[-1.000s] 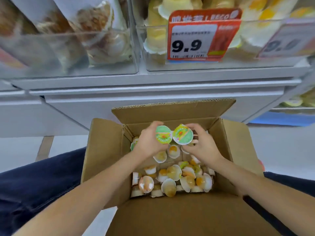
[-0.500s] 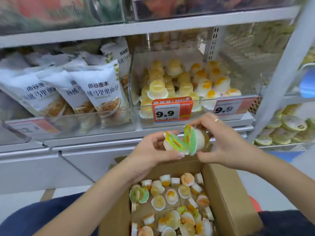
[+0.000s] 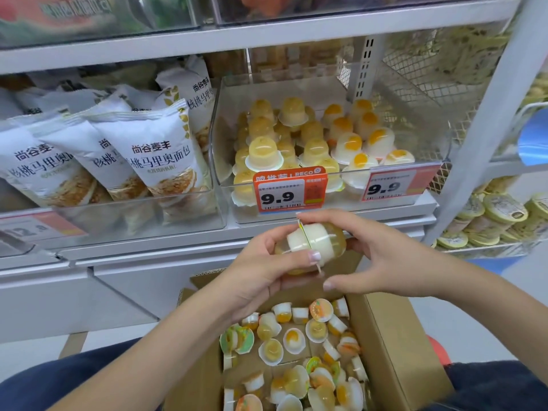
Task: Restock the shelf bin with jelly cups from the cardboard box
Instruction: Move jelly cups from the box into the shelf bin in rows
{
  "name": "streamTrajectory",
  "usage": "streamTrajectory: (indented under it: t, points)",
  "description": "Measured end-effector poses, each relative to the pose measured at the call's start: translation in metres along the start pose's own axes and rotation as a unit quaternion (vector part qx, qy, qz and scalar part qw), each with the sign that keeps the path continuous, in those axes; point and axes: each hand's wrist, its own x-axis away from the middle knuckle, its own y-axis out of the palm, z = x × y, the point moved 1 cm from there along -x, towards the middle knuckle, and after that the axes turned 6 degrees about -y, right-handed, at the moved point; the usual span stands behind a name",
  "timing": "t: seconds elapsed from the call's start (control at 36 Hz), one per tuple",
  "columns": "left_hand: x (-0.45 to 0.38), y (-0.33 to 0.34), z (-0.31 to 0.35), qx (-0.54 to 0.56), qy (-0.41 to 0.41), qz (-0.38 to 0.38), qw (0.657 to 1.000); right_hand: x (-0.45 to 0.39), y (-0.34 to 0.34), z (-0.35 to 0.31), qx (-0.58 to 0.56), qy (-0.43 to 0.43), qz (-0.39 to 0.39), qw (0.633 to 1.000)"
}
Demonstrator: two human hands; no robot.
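Note:
Two jelly cups (image 3: 314, 243) are pressed lid to lid between my hands, just below the shelf edge. My left hand (image 3: 264, 274) grips the left cup and my right hand (image 3: 382, 256) grips the right one. Behind them stands the clear shelf bin (image 3: 394, 185), holding several yellow and white jelly cups (image 3: 314, 137) and carrying two 9.9 price tags. The open cardboard box (image 3: 394, 351) lies below my hands with several loose jelly cups (image 3: 296, 345) inside.
A clear bin of white bread bags (image 3: 148, 155) sits left of the jelly bin. A white upright post (image 3: 486, 120) borders the bin on the right, with round-lidded tubs (image 3: 498, 215) beyond it. My dark-trousered legs flank the box.
My hands have lifted the two cups out of the box up to shelf height and turned them lid to lid. The view has tilted up from the box to the shelf.

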Motion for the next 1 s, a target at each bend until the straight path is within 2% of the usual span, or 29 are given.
streamTrajectory:
  t: [0.19, 0.53, 0.67, 0.83, 0.94, 1.0]
  points:
    - [0.005, 0.0, -0.001, 0.002, -0.023, 0.019, 1.0, -0.003, 0.012, -0.004, -0.028, -0.017, 0.068, 0.997]
    - [0.007, -0.002, -0.001, 0.128, -0.091, -0.045, 0.987, -0.007, 0.014, -0.001, -0.032, -0.012, 0.081, 0.996]
    - [0.005, -0.005, -0.005, 0.133, -0.105, -0.061, 0.984, -0.009, 0.013, 0.0, -0.023, -0.012, 0.049, 0.998]
    - [0.004, -0.008, -0.008, 0.142, -0.111, -0.076, 0.981, -0.011, 0.012, 0.0, -0.003, -0.009, 0.074, 0.997]
    - [-0.001, -0.008, -0.003, 0.081, -0.094, -0.065, 0.99, -0.011, 0.009, -0.001, 0.0, 0.004, 0.092, 0.996]
    - [-0.003, -0.009, 0.003, -0.002, -0.072, -0.014, 0.997, -0.01, 0.003, 0.0, -0.012, 0.016, 0.113, 0.993]
